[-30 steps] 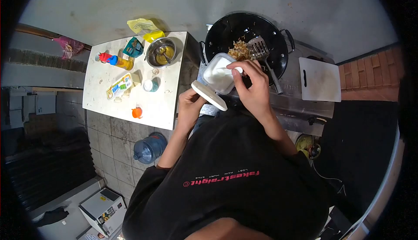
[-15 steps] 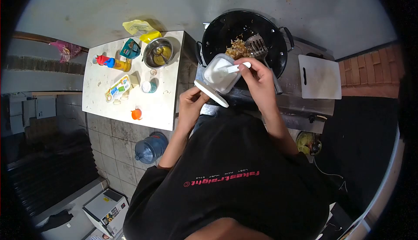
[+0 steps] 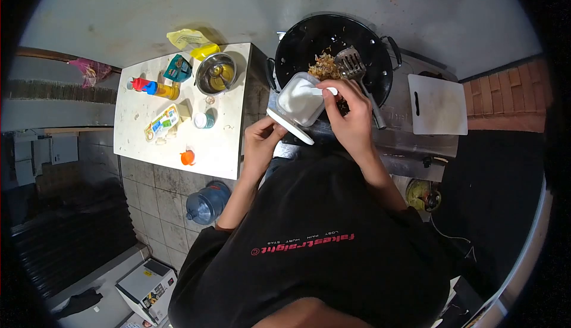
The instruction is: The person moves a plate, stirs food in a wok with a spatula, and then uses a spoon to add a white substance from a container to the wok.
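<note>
My left hand (image 3: 260, 143) is closed on a clear plastic container (image 3: 307, 115) of white powder, its white lid (image 3: 289, 127) tilted open on the near side. Most of the left fingers are hidden behind the lid. A small white spoon (image 3: 325, 91) is pinched in my right hand (image 3: 351, 111), its far end down at the white powder (image 3: 296, 98). The container is held over the near rim of a black wok (image 3: 301, 36). Inside the wok lie browned food shreds (image 3: 324, 66) and a slotted metal turner (image 3: 350, 64), its handle leaning over the right rim.
On the left, a white table (image 3: 134, 135) carries a metal bowl (image 3: 208, 84), a yellow pouch (image 3: 190, 39), squeeze bottles (image 3: 163, 90), a small jar (image 3: 203, 120) and an orange cap (image 3: 187, 157). A white cutting board (image 3: 440, 108) lies right of the wok. A water jug (image 3: 208, 203) is on the floor.
My right hand has shifted slightly, its fingers curling further over the spoon, and the spoon's end now sits more in the powder. The container and lid have barely moved.
</note>
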`<state>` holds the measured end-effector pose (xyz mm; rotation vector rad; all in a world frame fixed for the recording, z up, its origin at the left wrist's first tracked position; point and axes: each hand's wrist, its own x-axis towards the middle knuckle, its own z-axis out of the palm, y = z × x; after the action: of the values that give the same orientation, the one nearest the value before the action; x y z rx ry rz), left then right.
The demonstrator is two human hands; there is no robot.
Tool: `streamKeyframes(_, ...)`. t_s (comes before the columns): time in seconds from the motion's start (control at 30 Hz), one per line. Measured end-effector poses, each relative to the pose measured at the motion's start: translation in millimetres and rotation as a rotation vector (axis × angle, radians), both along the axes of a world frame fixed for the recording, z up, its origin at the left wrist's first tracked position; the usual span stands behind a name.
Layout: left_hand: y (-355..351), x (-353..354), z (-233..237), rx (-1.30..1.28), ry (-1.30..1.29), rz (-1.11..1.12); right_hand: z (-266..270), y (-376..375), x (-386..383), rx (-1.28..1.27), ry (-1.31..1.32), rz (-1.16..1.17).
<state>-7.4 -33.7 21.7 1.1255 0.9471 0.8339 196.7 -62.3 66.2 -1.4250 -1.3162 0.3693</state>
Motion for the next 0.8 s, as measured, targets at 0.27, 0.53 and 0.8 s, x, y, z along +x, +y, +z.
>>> streamKeyframes(0.27,-1.7,-0.5,-1.0,0.003,0.02,0.008,-2.3,-0.6,1.2,-0.062,0.021,0.01)
streamKeyframes(0.53,-4.9,-2.8,1.5,0.023,0.034,-0.003,-18.0,0.3,6.1,-0.184,0.314,0.069)
streamKeyframes(0.8,-6.7,-1.8,3.1,0.035,0.015,-0.006,-14.3,-3.4,7.6,-0.156,0.199,0.02)
